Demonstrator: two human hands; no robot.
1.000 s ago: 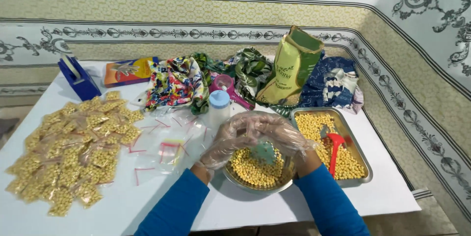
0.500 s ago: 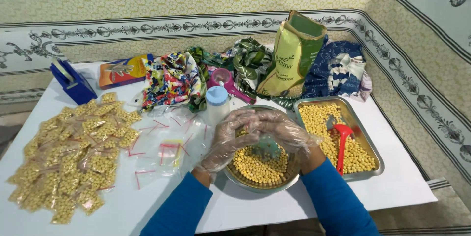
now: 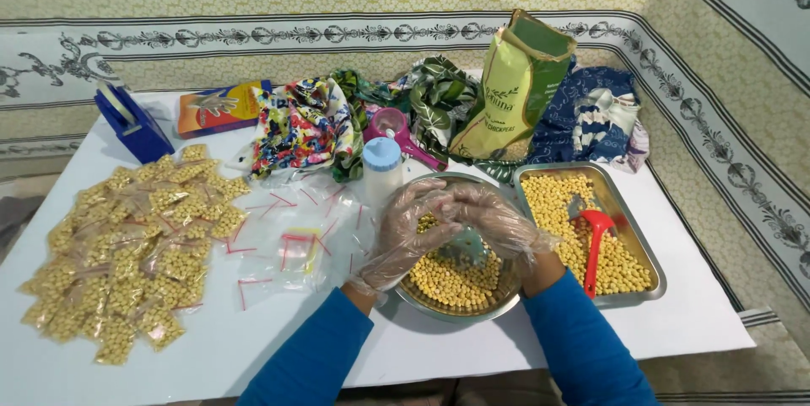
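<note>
**Gloved hands meet over a bowl of chickpeas**

While both forearms in blue sleeves reach across the white table (image 3: pixel 506 347), the left hand (image 3: pixel 409 233) and right hand (image 3: pixel 498 220), each in a clear plastic glove, come together above the round metal bowl (image 3: pixel 456 309) of chickpeas. Their fingertips pinch a small clear bag (image 3: pixel 464 246) between them, held just over the chickpeas (it is hard to make out through the gloves, so I cannot tell how full it is). Both hands are curled around the bag rather than spread flat.

Just right of the bowl sits a rectangular metal tray (image 3: pixel 645 267) with more chickpeas and a red scoop (image 3: pixel 596 241) lying in it. A white bottle with a blue cap (image 3: pixel 382 171) stands just behind the bowl. Left of the hands lie empty clear bags with red seals (image 3: pixel 287 241), and farther left a heap of filled bags (image 3: pixel 126 246). A green-and-yellow sack (image 3: pixel 510 89) stands against patterned cloths (image 3: pixel 308 127) at the back, with a blue tape dispenser (image 3: pixel 131 123) at far left.
</note>
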